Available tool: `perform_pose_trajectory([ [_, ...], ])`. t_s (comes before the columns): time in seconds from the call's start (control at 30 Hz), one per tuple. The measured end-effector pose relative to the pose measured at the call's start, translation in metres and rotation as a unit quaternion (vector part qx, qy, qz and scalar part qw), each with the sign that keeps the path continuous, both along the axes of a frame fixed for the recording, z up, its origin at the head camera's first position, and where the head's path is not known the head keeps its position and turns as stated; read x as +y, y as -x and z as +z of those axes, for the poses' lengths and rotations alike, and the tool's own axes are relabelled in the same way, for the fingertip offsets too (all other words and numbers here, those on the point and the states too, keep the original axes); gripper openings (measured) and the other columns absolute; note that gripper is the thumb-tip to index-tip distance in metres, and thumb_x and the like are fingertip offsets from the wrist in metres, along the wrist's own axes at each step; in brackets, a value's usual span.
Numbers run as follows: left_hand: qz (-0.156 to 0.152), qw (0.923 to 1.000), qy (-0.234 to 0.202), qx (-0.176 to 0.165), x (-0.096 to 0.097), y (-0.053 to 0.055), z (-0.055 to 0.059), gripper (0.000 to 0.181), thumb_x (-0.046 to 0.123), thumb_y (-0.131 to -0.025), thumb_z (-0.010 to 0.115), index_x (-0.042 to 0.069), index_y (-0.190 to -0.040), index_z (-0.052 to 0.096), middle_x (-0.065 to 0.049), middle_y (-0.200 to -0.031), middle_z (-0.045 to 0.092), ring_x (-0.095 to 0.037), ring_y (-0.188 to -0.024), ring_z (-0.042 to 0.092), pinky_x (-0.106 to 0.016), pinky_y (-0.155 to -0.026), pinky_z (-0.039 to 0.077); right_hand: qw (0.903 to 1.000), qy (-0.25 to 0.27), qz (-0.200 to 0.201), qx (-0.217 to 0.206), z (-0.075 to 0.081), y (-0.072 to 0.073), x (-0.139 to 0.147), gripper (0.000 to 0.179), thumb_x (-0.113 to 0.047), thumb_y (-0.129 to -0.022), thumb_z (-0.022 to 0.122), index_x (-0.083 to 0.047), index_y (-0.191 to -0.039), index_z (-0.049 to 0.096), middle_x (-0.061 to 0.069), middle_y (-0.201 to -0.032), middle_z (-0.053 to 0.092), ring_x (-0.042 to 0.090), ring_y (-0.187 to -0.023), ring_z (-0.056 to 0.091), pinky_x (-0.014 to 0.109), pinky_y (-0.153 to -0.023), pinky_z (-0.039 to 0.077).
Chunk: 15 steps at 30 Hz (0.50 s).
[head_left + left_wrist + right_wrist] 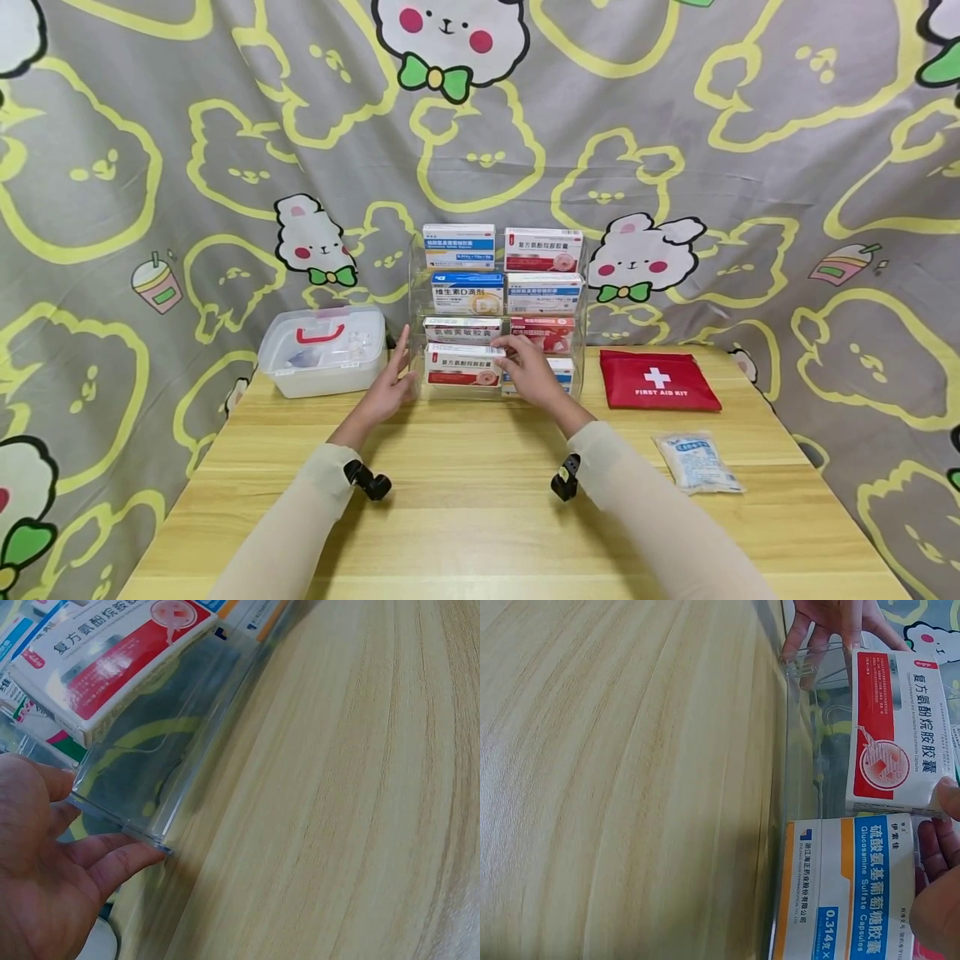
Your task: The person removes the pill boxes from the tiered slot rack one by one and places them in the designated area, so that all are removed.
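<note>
Our right hand [527, 367] pinches the near end of a red-and-white medicine box [462, 367], thumb on its printed face and fingers behind, with only the box's thickness between them. This box is at the lower left of a clear rack [802, 735]. Our left hand [388, 387] has its fingers extended and loosely spread, their tips touching the rack's left side; they grip no box. Just right of the pinched box, partly covered by our right hand in the head view, is a blue, white and orange box [832, 885]. Above, more medicine boxes fill three rows of two. To the rack's left stands a translucent lidded bin [292, 382] with a red handle. To its right lies a red first aid pouch [615, 382], and nearer us a blue-and-white packet [699, 467]. All rest on a wood-grain table [465, 517] before a grey cartoon-patterned cloth [675, 100].
</note>
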<state>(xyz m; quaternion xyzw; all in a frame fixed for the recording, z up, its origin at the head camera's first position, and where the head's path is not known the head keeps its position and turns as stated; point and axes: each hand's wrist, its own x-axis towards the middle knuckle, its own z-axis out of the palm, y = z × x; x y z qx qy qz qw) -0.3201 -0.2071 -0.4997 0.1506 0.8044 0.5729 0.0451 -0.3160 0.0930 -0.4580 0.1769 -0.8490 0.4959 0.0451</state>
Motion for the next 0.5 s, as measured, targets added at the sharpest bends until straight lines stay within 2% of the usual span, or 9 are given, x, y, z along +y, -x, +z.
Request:
perform_pose_trajectory([
  [0.13,0.003,1.0,-0.001,-0.001,0.0002,-0.0005,0.0001,0.085,0.0,-0.109,0.039,0.042,-0.164,-0.01,-0.019,-0.172,0.003,-0.043,-0.155,0.017,-0.053,-0.08,0.058,1.0,0.001,0.005,-0.001,0.0021,-0.0007,0.0007,0.026,-0.009,-0.103,0.061,-0.008,-0.128,0.066,0.009,-0.117,0.062,0.023,-0.104,0.061,0.041,-0.093,0.054],
  [0.37,0.009,0.9999,-0.004,-0.003,0.0015,-0.0016,-0.0006,0.085,0.001,-0.109,0.038,0.048,-0.163,-0.008,-0.02,-0.172,0.007,-0.042,-0.154,0.023,-0.046,-0.066,0.054,1.0,-0.002,0.0,-0.005,0.0064,-0.0036,0.002,0.025,-0.01,-0.102,0.062,-0.011,-0.127,0.067,0.007,-0.113,0.061,0.023,-0.103,0.059,0.041,-0.092,0.053],
  [0.5,0.01,0.9999,-0.004,0.002,0.0017,-0.0006,-0.0023,0.085,0.001,-0.109,0.039,0.048,-0.163,-0.007,-0.021,-0.172,0.008,-0.042,-0.153,0.024,-0.044,-0.064,0.054,1.0,0.002,-0.005,-0.005,0.0095,-0.0066,0.0027,0.025,-0.01,-0.102,0.063,-0.011,-0.127,0.068,0.006,-0.112,0.061,0.022,-0.102,0.058,0.041,-0.09,0.053],
])
